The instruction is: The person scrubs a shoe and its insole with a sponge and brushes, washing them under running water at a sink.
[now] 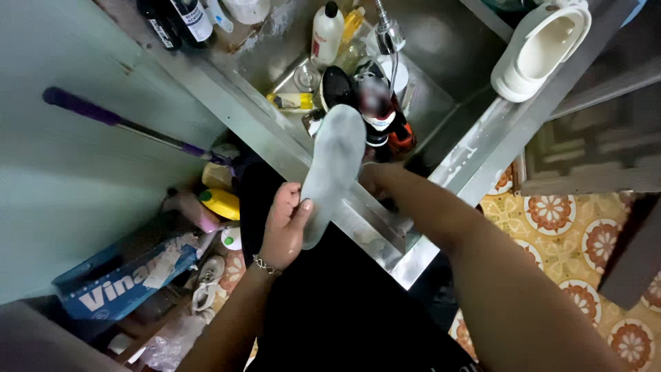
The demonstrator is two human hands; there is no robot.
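One grey insole gripped at its lower end by the left hand, held over one steel sink; right hand behind it, grasp not discernible; one white clog on the rim

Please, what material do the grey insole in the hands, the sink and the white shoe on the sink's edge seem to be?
Insole: probably foam with a fabric face; matte, grey, smudged, thin, held by the left hand.
Sink: seems stainless steel; dull silver sheen, folded rims, wet streaks.
White shoe: looks like moulded rubber or plastic foam; smooth, one piece, thick walls.
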